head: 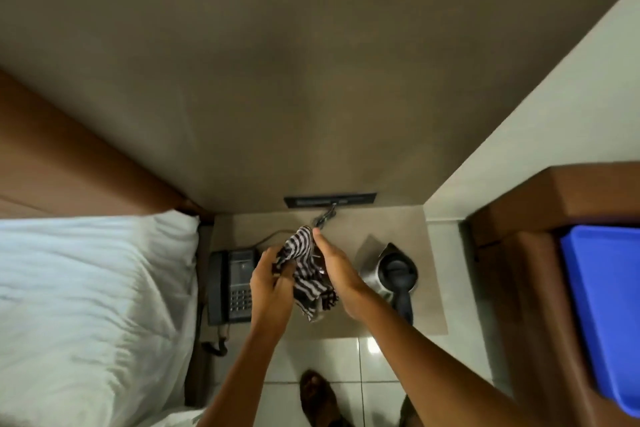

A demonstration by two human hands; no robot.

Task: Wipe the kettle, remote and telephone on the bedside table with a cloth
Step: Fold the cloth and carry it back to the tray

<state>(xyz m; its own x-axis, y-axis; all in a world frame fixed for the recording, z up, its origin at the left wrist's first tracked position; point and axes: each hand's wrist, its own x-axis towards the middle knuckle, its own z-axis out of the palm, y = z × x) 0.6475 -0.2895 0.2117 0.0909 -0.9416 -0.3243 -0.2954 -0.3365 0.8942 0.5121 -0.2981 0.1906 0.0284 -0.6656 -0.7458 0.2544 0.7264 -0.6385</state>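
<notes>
Over the middle of the bedside table [426,236] I hold a black-and-white striped cloth [308,270] between both hands. My left hand [270,282] grips its left side. My right hand [337,270] presses against its right side, fingers stretched toward the wall. Whether something lies wrapped inside the cloth, I cannot tell. A dark telephone [230,284] with a keypad sits at the table's left edge. A steel kettle [393,274] with a black lid and handle stands on the right. The remote is not visible.
A bed with a white pillow [90,274] lies to the left. A black socket strip [329,200] is on the wall, with a cord running down to the table. At the right, a blue tray [602,315] rests on a brown ledge. My foot [317,395] stands on white floor tiles.
</notes>
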